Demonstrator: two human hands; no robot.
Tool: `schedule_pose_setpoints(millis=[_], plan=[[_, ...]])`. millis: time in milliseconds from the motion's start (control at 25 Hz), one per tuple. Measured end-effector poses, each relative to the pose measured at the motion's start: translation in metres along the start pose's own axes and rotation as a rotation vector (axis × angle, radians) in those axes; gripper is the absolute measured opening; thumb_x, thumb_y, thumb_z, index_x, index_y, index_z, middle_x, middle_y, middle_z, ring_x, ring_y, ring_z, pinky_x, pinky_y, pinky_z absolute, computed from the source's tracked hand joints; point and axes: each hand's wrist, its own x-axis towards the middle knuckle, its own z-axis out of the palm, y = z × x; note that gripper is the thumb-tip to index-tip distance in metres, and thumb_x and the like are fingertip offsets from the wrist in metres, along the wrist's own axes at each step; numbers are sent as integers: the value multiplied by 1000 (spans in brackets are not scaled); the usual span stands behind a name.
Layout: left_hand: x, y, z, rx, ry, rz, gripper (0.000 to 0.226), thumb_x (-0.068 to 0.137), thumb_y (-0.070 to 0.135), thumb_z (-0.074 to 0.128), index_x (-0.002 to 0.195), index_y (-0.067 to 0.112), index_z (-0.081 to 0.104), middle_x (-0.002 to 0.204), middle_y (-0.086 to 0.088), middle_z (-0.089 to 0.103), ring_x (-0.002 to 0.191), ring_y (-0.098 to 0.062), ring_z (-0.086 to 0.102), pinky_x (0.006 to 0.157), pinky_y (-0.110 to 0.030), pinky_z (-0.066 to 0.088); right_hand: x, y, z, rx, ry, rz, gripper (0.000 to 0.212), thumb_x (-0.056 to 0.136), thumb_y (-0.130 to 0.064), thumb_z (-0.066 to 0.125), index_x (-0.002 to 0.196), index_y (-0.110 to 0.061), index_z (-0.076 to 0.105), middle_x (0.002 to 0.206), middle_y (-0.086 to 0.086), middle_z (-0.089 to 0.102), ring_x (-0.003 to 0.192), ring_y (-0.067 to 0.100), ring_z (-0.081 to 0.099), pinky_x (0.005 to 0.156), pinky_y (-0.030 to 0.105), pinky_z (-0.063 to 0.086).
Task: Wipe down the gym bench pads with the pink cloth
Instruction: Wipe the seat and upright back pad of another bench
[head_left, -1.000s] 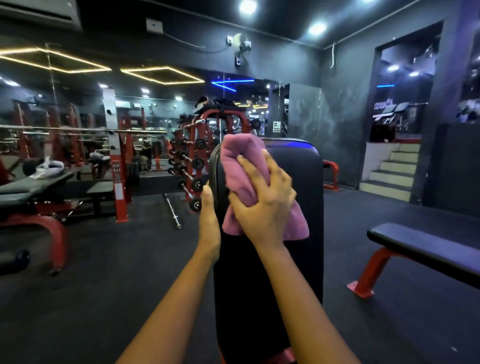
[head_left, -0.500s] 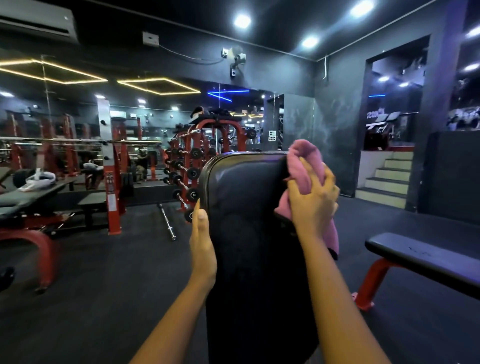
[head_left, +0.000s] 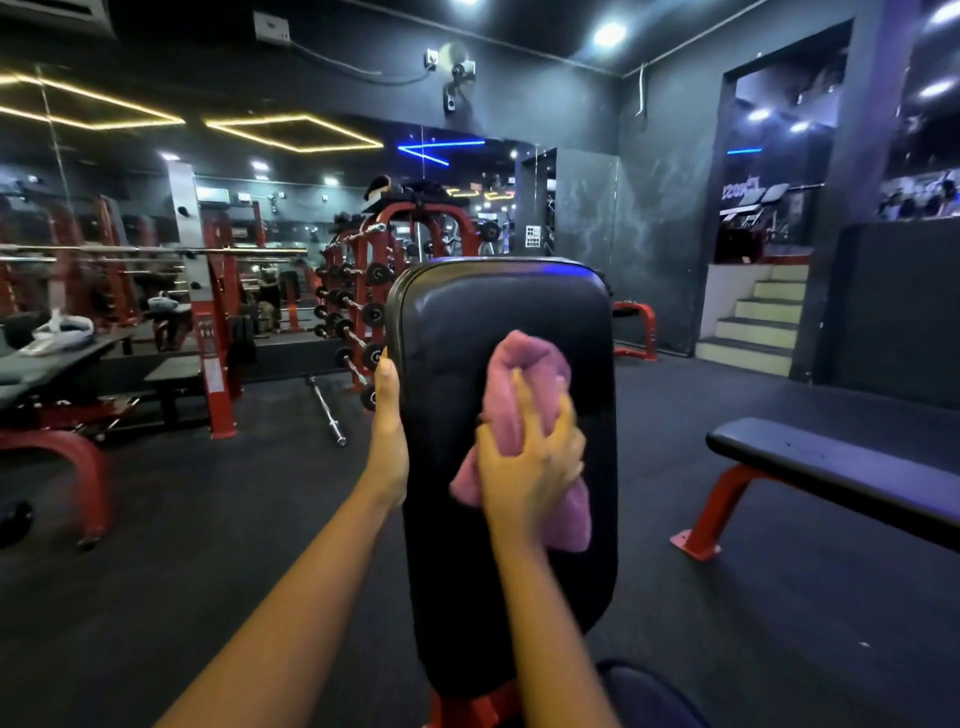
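Two bare hands reach out to a tall black pad (head_left: 498, 312) in the head view. The pad stands up straight, right in front of the person. It is shiny and has round corners.

The pink cloth (head_left: 524, 358) is on the front of the pad, near its middle. It is bunched up. The right hand (head_left: 530, 462) holds the pink cloth, with its fingers curled into it, and pushes it against the pad. This hand looks a bit blurry. Some of the cloth sticks out above the fingers and some hangs down below the hand.

The left hand (head_left: 387, 431) rests flat on the left edge of the pad. Its fingers are straight and point up. It holds nothing.

A red frame (head_left: 478, 706) shows under the pad. To the right of the pad is a long flat bench (head_left: 831, 467) with red legs, well apart from it. Behind the pad on the left is a red rack of dumbbells (head_left: 363, 301). A metal bar (head_left: 327, 410) lies on the dark floor near that rack. Far behind the pad on the right are some pale stairs (head_left: 753, 322).
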Motion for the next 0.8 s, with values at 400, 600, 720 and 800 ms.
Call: schedule_pose_setpoints(millis=[400,600,720,800], plan=[[-35,-9,-15,261,48,1,48,88,66,32,126,45,49,141,13,46,130,3,39,117,-38,24,-69,18,-11,-95,-123,-185,56,71,-40,49,127,-36,44,133,11,53,106,35,56,83,49,48],[-72,-68,-24,498,68,40,71,77,69,42,133,64,0,153,26,2,142,1,9,118,-46,15,-9,110,-17,-37,-50,248,53,79,-30,50,130,-20,54,137,14,47,114,39,48,92,52,44],[-71,-78,-28,458,98,42,71,75,71,46,131,67,2,153,25,4,142,-2,12,117,-49,18,4,133,-14,44,-9,373,50,82,-18,61,131,-11,52,135,14,49,118,37,47,96,49,42],[-70,-80,-30,438,92,28,69,77,66,47,131,67,4,154,24,4,143,-3,11,117,-50,17,5,132,-13,72,13,406,49,82,-18,62,129,-6,53,136,13,49,118,36,47,97,50,41]])
